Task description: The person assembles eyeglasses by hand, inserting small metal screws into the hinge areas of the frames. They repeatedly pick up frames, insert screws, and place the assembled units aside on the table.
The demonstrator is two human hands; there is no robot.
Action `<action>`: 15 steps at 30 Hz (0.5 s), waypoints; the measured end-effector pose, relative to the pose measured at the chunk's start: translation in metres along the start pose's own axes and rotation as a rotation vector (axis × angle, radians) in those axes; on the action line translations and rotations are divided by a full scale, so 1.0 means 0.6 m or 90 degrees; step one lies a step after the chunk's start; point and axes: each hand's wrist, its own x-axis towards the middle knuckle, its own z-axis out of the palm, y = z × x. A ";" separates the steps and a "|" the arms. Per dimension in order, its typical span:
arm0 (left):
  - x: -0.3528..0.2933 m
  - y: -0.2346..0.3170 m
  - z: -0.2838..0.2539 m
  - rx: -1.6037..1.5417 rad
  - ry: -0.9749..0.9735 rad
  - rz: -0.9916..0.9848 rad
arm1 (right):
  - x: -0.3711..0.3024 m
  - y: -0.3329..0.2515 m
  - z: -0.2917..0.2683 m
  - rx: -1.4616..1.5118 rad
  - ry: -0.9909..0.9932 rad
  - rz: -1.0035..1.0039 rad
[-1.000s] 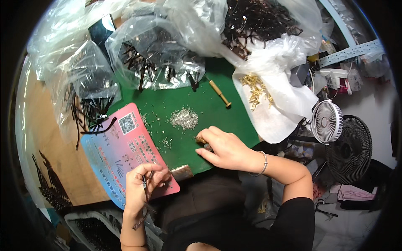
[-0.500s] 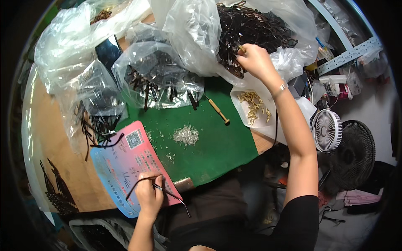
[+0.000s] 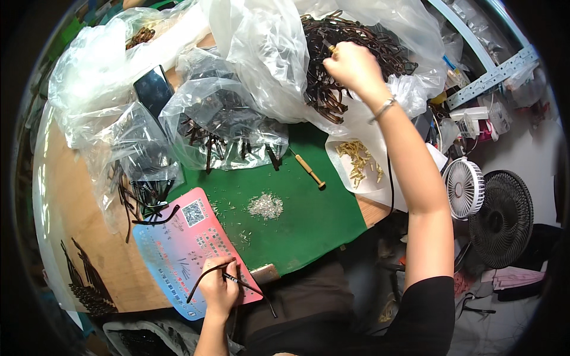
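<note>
My left hand is closed around dark, thin, curved eyeglass temples, held over a pink and blue printed sheet. My right hand is closed too, with a small brass-coloured tool showing at its fingertips. It is above a heap of dark brown eyeglass parts in a large clear plastic bag; whether it touches them I cannot tell. On the green mat lie a pile of tiny clear pieces and a thin-tipped, brass-handled screwdriver.
Brass-coloured small parts lie on white sheeting to the right. Further left are clear bags of dark temples, a phone and loose dark temples. A white fan and a black fan stand beyond the table's right edge.
My right hand has moved farther away and slightly left over the dark heap, still gripping the brass-coloured tool. The left keeps its hold on the temples. The whole view has shifted a little.
</note>
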 end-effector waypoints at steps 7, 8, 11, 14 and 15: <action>-0.005 -0.001 0.005 0.023 0.031 0.047 | -0.040 0.105 -0.005 0.159 -0.001 0.085; -0.008 -0.001 0.003 0.021 0.029 0.031 | -0.052 0.123 -0.017 0.165 -0.089 0.140; 0.000 0.002 0.010 0.005 0.027 0.032 | -0.085 0.163 -0.036 0.023 -0.088 0.090; -0.002 -0.004 0.000 0.003 0.014 0.025 | -0.094 0.091 -0.035 -0.010 0.103 -0.020; -0.002 -0.004 -0.004 -0.002 0.014 0.020 | -0.094 0.058 -0.031 0.056 0.052 -0.049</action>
